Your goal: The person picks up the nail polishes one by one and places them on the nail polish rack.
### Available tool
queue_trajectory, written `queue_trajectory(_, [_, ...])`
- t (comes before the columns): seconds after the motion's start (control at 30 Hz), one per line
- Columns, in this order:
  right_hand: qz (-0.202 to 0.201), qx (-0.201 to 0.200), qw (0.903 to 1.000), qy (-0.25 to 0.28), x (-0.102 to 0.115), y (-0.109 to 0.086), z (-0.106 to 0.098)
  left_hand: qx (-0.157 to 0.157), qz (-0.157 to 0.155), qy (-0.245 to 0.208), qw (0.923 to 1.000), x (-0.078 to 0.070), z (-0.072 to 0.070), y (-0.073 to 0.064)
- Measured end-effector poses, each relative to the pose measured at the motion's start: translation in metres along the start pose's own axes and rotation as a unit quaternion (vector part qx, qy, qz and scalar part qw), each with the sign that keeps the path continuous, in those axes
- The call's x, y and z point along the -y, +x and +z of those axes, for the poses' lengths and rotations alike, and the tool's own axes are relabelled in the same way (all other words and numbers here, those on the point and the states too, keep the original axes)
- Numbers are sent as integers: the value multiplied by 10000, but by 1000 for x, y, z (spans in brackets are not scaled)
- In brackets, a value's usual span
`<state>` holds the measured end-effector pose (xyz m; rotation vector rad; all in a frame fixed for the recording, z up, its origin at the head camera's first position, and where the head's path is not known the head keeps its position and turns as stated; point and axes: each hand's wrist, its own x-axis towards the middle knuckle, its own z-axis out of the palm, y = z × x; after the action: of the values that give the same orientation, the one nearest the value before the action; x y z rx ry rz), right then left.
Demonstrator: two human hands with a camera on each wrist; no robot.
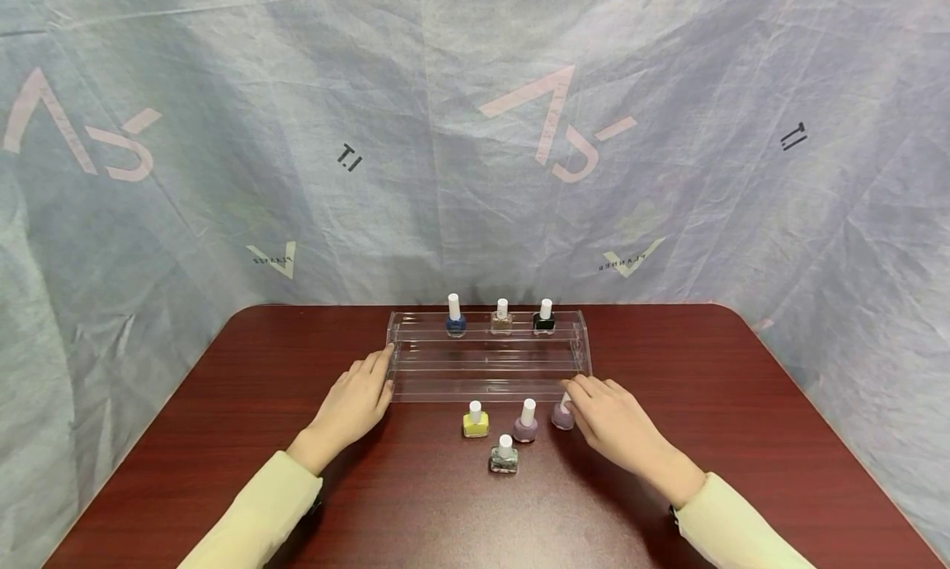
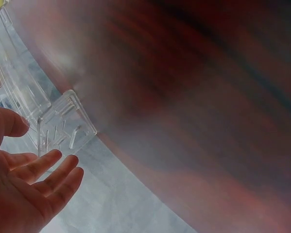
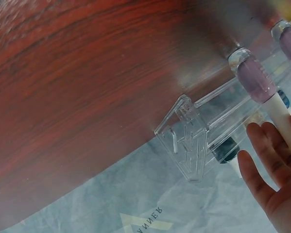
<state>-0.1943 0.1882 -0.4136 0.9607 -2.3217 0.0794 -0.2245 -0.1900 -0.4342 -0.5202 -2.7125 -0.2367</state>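
Note:
A clear stepped acrylic rack [image 1: 486, 387] stands toward the back of the table. My left hand [image 1: 356, 394] is at its left end, fingers extended along the side panel. In the left wrist view the thumb [image 2: 15, 124] lies by the front of that end. My right hand [image 1: 612, 416] is near the rack's front right corner, pinching the white cap of a purple nail polish bottle [image 3: 256, 80] between thumb and fingers. Left of it stand a second purple bottle [image 1: 525, 428], a yellow bottle [image 1: 476, 425] and a grey glittery bottle [image 1: 504, 459].
On the rack's top tier stand a blue bottle [image 1: 455, 324], a gold glittery bottle [image 1: 501, 322] and a dark green bottle [image 1: 544, 322], all white-capped. The table [image 1: 416, 511] is dark red wood. A grey printed cloth [image 1: 445, 181] hangs behind and along both sides.

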Motion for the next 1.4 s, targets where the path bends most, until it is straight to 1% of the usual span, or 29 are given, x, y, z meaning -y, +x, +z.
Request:
queue_trajectory(0.33, [55, -32, 10000, 59, 1, 0, 0, 62, -30, -1, 10000, -1, -2, 0])
queue_trajectory(0.57, [114, 44, 9999, 35, 1, 1, -1, 118, -41, 48, 9999, -1, -2, -1])
queue_trajectory(1.07, [138, 130, 9998, -42, 1, 0, 0, 75, -3, 107, 9999, -1, -2, -1])
queue_trajectory(1.4, [137, 30, 9999, -92, 0, 1, -4, 104, -3, 109, 9999, -1, -1, -1])
